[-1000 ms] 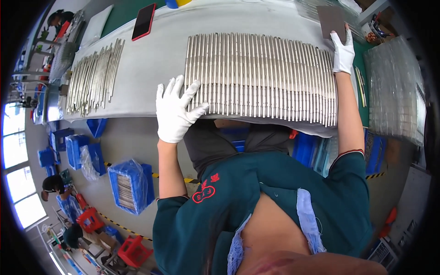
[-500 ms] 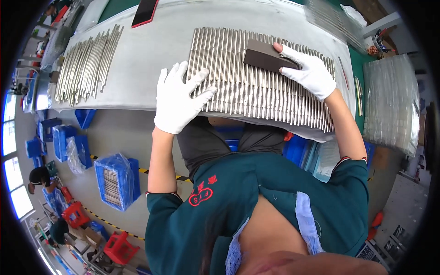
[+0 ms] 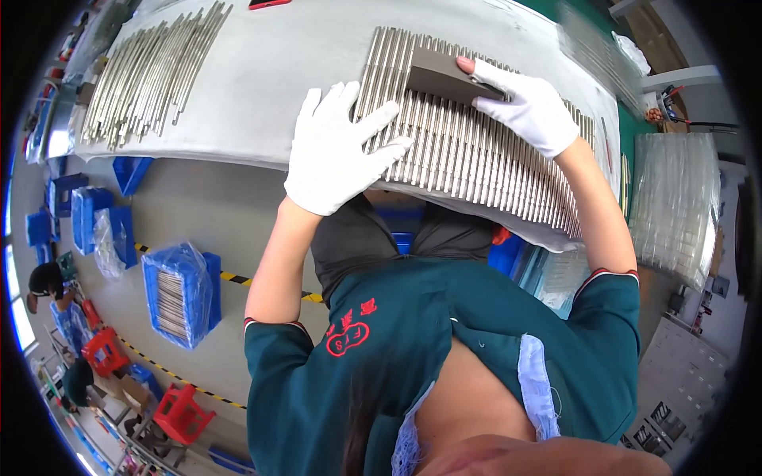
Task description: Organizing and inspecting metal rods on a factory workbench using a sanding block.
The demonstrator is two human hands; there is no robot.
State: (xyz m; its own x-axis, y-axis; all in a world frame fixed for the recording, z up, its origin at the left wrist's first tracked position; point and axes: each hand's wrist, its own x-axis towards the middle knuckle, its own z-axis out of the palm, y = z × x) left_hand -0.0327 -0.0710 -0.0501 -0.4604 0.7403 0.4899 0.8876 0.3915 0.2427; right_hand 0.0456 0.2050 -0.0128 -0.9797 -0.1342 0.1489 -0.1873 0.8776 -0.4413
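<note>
A close-packed row of thin silvery metal rods (image 3: 476,159) lies side by side on a white-covered table (image 3: 246,87). My right hand (image 3: 528,107), in a white glove with bare fingertips, grips a dark grey-brown rectangular block (image 3: 444,75) that rests on top of the rods. At the row's left end is my gloved left hand (image 3: 337,151), fingers spread, thumb and forefinger over the first rods. It covers part of those rods.
A looser batch of rods (image 3: 155,71) lies at the table's left. A red-edged phone (image 3: 270,3) is at the far edge. Clear plastic trays (image 3: 675,206) stand at the right. On the floor are a blue crate (image 3: 182,293) and a red stool (image 3: 182,414); other people work at lower left.
The block in my right hand has slid left along the rods. My left hand reaches slightly further over the row's left end. The whole view has shifted.
</note>
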